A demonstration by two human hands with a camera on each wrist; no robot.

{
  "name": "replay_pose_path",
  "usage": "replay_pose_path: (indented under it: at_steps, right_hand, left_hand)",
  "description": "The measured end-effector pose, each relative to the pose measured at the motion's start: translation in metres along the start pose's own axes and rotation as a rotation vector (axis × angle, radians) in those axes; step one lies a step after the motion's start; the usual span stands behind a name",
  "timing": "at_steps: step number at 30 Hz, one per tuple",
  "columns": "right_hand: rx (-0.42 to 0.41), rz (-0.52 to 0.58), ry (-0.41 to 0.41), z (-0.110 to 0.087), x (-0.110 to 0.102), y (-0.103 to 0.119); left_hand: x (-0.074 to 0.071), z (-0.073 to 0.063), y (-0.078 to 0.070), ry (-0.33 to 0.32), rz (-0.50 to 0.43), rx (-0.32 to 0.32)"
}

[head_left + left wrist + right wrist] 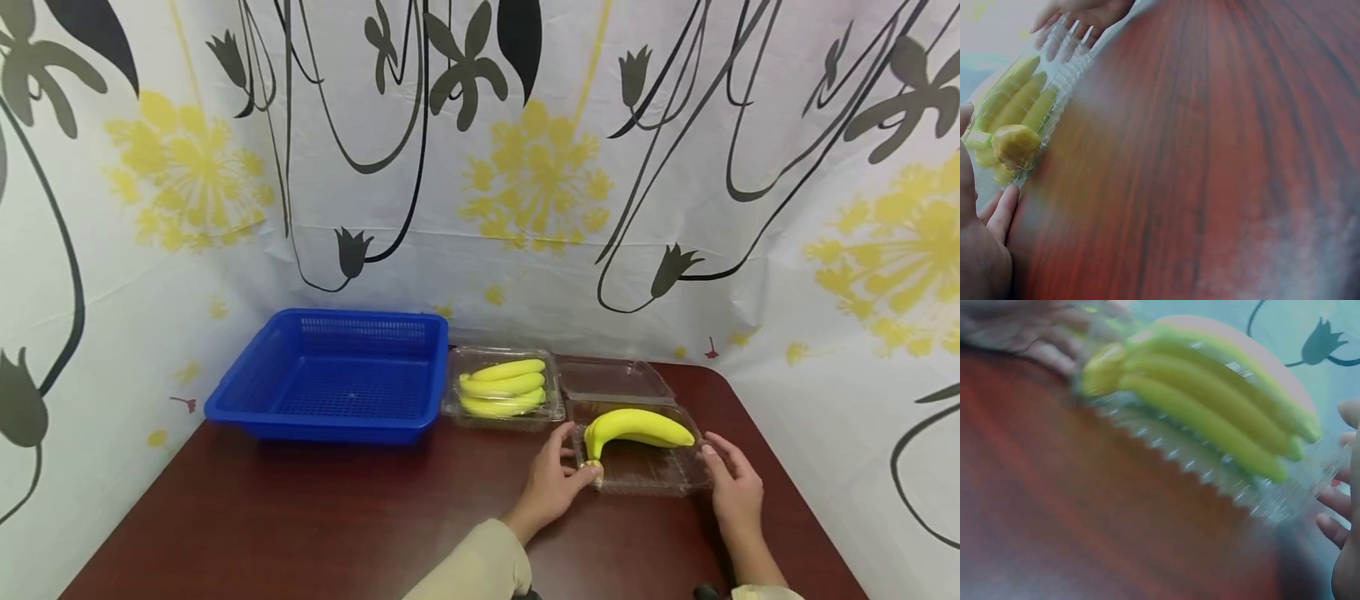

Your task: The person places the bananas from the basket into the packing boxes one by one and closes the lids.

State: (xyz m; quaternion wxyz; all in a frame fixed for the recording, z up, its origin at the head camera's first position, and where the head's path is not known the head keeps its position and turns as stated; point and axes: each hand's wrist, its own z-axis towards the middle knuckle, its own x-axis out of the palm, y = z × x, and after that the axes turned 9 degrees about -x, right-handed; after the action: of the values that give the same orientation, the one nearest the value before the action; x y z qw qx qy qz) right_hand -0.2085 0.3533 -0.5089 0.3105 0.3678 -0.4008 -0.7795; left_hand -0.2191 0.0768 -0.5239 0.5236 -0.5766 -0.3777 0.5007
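Observation:
A clear plastic clamshell container (652,479) stands on the table with its lid (615,379) folded open towards the wall. Inside it lies a bunch of yellow bananas (645,425), its stem end at the front left corner; several bananas (1210,403) show in the right wrist view. My left hand (551,483) grips the container's left front corner, the thumb beside the stem. At the right side, my right hand (737,487) holds the edge between thumb and fingers. Through the plastic, its fingers (1075,40) are visible in the left wrist view.
Left of the open container sits a clear plastic box (558,408) with bananas (502,387) inside. A blue plastic basket (337,429) stands farther left. Patterned white cloth (450,275) borders the dark red wooden table (337,517) at the back and sides.

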Motion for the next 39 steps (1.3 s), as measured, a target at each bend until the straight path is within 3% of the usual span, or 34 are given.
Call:
replay_pose_path:
  at_steps: [3, 6, 11, 22, 25, 34, 39]
  right_hand:
    - [0.008, 0.09, 0.073, 0.014, -0.005, 0.004]
    - [0.015, 0.131, 0.196, 0.031, -0.01, 0.007]
    - [0.023, 0.076, 0.401, 0.055, -0.012, 0.008]
    - [0.131, 0.063, 0.713, 0.083, 0.006, 0.005]
    - [0.129, 0.051, 0.72, 0.083, 0.011, 0.005]
    - [0.033, -0.122, 0.601, 0.077, 0.016, 0.006]
    - [-0.027, -0.147, 0.547, 0.071, 0.018, 0.009]
  left_hand:
    - [0.0, 0.0, 0.0, -0.004, 0.001, 0.0]
    - [-0.001, 0.0, 0.0, -0.004, 0.0, -0.001]
    - [-0.001, 0.0, 0.001, -0.003, -0.002, 0.0]
    - [-0.002, 0.001, 0.001, -0.006, -0.02, -0.022]
    - [-0.002, 0.002, -0.001, 0.001, -0.03, -0.03]
    - [-0.003, 0.003, 0.001, 0.018, -0.028, -0.036]
    - [-0.004, 0.004, 0.001, 0.009, -0.04, -0.028]
